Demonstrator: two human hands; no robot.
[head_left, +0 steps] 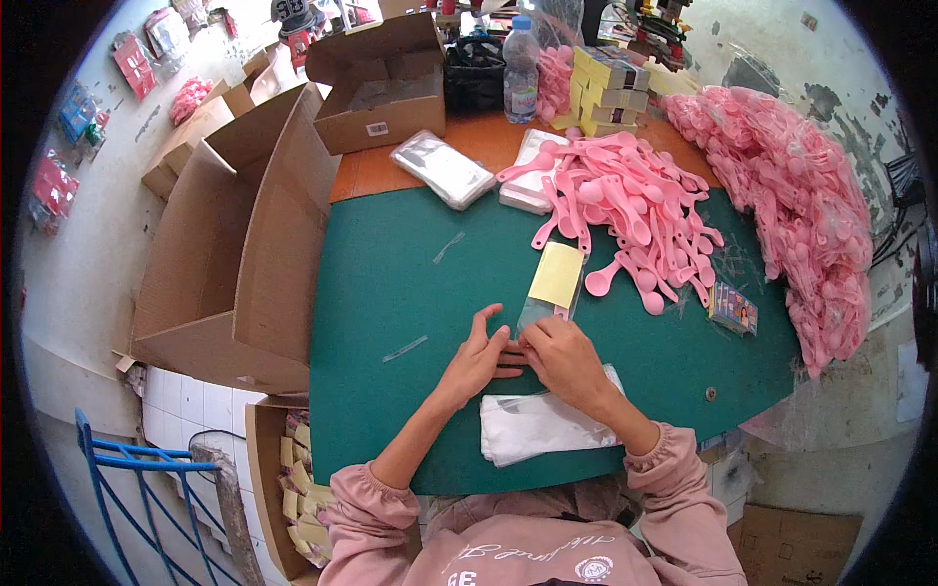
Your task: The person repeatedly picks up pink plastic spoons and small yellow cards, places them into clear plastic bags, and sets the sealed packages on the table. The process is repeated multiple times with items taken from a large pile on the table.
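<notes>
Over green tabletop (410, 278) — right hand (567, 357) holds packet (554, 281); left hand (475, 363) beside.

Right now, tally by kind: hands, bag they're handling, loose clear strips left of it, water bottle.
Hands: 2
Clear bag with yellow card: 1
Clear plastic strips: 2
Blue-capped water bottle: 1
Total: 6

White script and block lettering (554, 545), plus 1 round white emblem (593, 569), across pink fabric sweatshirt (489, 559). White rectangular barcode label (377, 129) on open brown cardboard box (342, 137), print too small to read. Label (524, 101) on clear plastic bottle (521, 68): illegible.
</notes>
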